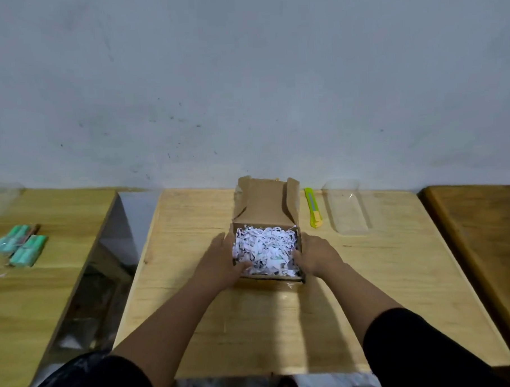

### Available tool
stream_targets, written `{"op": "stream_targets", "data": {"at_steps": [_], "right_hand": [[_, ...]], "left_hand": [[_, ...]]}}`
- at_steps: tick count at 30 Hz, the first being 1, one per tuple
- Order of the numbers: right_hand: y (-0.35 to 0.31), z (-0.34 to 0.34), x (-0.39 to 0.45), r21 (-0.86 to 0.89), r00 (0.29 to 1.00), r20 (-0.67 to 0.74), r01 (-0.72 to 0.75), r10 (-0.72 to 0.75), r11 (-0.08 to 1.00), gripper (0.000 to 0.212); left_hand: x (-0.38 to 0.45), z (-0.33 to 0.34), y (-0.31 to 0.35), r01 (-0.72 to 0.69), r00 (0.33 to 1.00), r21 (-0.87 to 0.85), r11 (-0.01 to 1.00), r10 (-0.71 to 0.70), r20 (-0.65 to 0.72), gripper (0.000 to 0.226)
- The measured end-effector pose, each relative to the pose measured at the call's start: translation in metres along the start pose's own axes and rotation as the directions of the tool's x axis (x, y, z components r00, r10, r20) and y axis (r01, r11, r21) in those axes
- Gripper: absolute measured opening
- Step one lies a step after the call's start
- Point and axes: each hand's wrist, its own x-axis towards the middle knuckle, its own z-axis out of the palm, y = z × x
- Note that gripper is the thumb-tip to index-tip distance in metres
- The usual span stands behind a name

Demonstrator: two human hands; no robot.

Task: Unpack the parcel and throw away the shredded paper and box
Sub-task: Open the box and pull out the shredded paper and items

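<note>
Hands, left hand [218, 260] & right hand [316, 255], fingers curled on box [264, 206] sides.

There is one open brown cardboard box [264, 210] with one heap of white shredded paper [263, 250] inside. There is one yellow and green plastic cutter knife [313, 207], one clear plastic tray [347, 211], two green wrapped packs [20, 245], three wooden tables [368, 276] and two bare hands [218, 260].

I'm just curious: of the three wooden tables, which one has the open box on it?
The middle table; its cardboard box sits between both hands, unlike the side tables.
</note>
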Motion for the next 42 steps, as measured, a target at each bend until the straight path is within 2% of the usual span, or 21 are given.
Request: {"op": "stream_targets", "data": {"at_steps": [3, 6, 10, 14, 18, 28, 32, 42], "right_hand": [[-0.011, -0.009, -0.008, -0.093, 0.998, -0.031, 0.051, -0.054, 0.994, 0.063], [-0.019, -0.01, -0.014, -0.193, 0.99, -0.059, 0.111, -0.124, 0.975, 0.077], [-0.027, -0.004, -0.019, -0.275, 0.958, -0.122, 0.218, -0.259, 0.937, 0.087], [-0.025, 0.01, -0.019, -0.233, 0.941, -0.137, 0.272, -0.309, 0.934, 0.091], [-0.019, 0.023, -0.017, -0.151, 0.942, -0.115, 0.296, -0.315, 0.943, 0.095], [-0.01, 0.039, 0.007, 0.038, 0.948, -0.042, 0.317, -0.315, 0.948, 0.108], [-0.006, 0.046, 0.018, 0.017, 0.95, -0.025, 0.312, -0.311, 0.95, 0.111], [-0.005, 0.06, 0.043, -0.045, 0.959, 0.005, 0.283, -0.283, 0.958, 0.109]], "left_hand": [[0.008, -0.012, 0.021, -0.105, 0.992, 0.179, 0.978, 0.116, -0.049, 0.086], [0.016, -0.019, 0.04, -0.151, 0.984, 0.328, 0.933, 0.174, -0.039, 0.088], [0.02, -0.015, 0.051, -0.186, 0.98, 0.381, 0.906, 0.198, 0.009, 0.095], [0.02, -0.004, 0.049, -0.199, 0.98, 0.365, 0.91, 0.188, 0.066, 0.1], [0.017, 0.016, 0.034, -0.293, 0.955, 0.244, 0.925, 0.296, 0.023, 0.102], [0.032, 0.036, 0.012, -0.228, 0.965, 0.065, 0.972, 0.217, 0.146, 0.105], [0.04, 0.042, 0.007, -0.199, 0.969, 0.066, 0.978, 0.186, 0.164, 0.109], [0.057, 0.061, 0.002, -0.177, 0.978, 0.088, 0.98, 0.165, 0.132, 0.096]]}}
